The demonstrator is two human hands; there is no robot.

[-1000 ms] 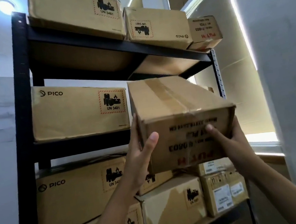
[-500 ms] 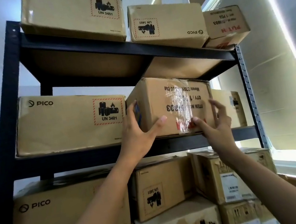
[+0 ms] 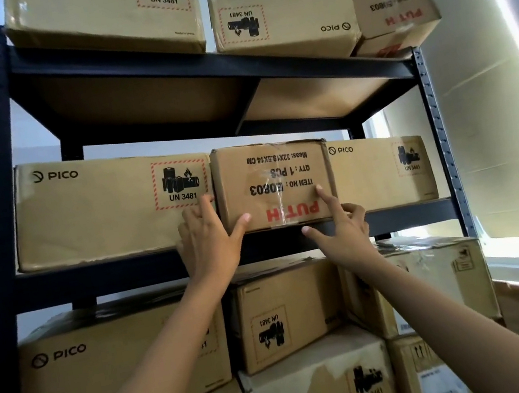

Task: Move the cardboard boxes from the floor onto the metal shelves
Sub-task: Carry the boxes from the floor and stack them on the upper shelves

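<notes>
Cardboard box [image 3: 273,184] on middle metal shelf [image 3: 160,263]; left hand [image 3: 208,238] fingers spread against box corner, right hand [image 3: 341,227] loose, index touching front.

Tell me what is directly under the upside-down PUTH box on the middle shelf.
The PUTH box sits on the black shelf beam. Below it, a smaller UN 3481 box; the shelf board is hidden.

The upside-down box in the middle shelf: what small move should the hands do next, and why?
Probably let go and draw both hands back. The upside-down box already sits on the shelf, its face about level with the neighbour boxes, and the left hand and right hand only touch its front with open fingers.
</notes>
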